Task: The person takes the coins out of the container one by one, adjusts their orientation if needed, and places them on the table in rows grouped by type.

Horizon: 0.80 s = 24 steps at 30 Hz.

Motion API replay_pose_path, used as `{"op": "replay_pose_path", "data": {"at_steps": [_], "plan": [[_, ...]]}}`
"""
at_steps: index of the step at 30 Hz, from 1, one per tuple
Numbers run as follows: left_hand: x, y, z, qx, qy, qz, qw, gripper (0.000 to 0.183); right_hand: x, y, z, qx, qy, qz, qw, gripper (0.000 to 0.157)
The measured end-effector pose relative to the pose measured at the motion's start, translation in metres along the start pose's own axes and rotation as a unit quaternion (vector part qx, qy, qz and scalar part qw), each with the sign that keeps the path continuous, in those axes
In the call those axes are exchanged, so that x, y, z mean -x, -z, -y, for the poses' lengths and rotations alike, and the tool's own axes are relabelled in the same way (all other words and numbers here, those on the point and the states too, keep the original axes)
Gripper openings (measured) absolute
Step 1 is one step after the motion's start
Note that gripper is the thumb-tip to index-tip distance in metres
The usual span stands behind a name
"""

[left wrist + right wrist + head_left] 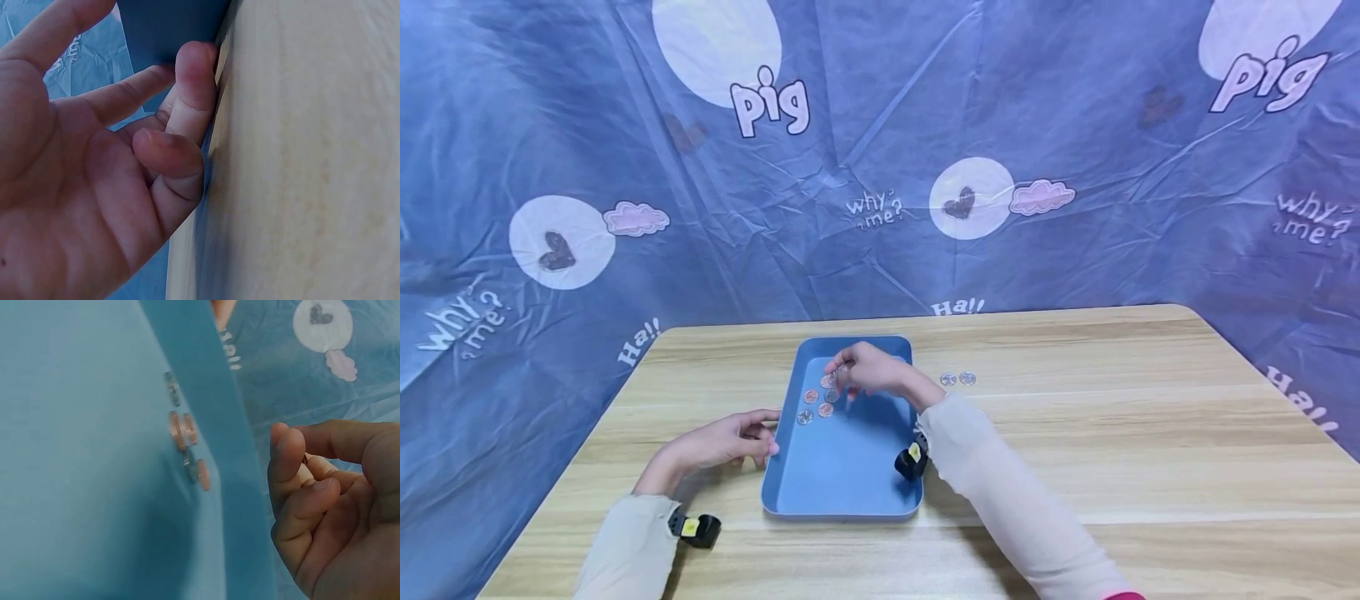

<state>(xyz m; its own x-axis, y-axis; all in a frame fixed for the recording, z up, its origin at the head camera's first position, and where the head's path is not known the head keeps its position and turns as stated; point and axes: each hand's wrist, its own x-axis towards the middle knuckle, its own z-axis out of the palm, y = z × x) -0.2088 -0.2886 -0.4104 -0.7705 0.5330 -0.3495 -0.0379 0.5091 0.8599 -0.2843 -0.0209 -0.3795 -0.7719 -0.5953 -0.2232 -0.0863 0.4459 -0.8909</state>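
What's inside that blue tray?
In the blue tray, at least five coins show: three coppery, two silvery. In the head view, the right hand covers part of its far end, so I can't tell what, if anything, lies beneath.

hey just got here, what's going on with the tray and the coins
A person's right hand is over the far part of a blue tray, thumb and fingertips drawn together; whether it pinches a coin is hard to tell. The left hand is at the tray's left side. At least five copper- and silver-coloured coins lie in the tray, and two silver-coloured coins lie outside it, on the table to its right.
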Motion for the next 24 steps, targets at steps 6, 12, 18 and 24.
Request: {"op": "replay_pose_path", "data": {"at_steps": [6,12,18,24], "plan": [[0.001,0.000,0.001,-0.005,0.008,-0.003,1.0000,0.074,0.007,0.007,0.013,-0.011,0.010,-0.001,1.000,0.036],[0.002,-0.001,0.000,-0.001,0.010,-0.004,0.9999,0.074,0.016,0.017,0.019,-0.019,0.023,0.000,1.000,0.034],[0.001,-0.002,-0.003,0.002,0.003,-0.002,1.0000,0.073,0.029,0.030,0.023,-0.034,0.044,-0.008,0.998,0.034],[0.001,-0.001,-0.002,-0.007,0.005,-0.002,1.0000,0.074,0.049,0.051,0.025,-0.067,0.056,-0.023,0.996,0.033]]}}
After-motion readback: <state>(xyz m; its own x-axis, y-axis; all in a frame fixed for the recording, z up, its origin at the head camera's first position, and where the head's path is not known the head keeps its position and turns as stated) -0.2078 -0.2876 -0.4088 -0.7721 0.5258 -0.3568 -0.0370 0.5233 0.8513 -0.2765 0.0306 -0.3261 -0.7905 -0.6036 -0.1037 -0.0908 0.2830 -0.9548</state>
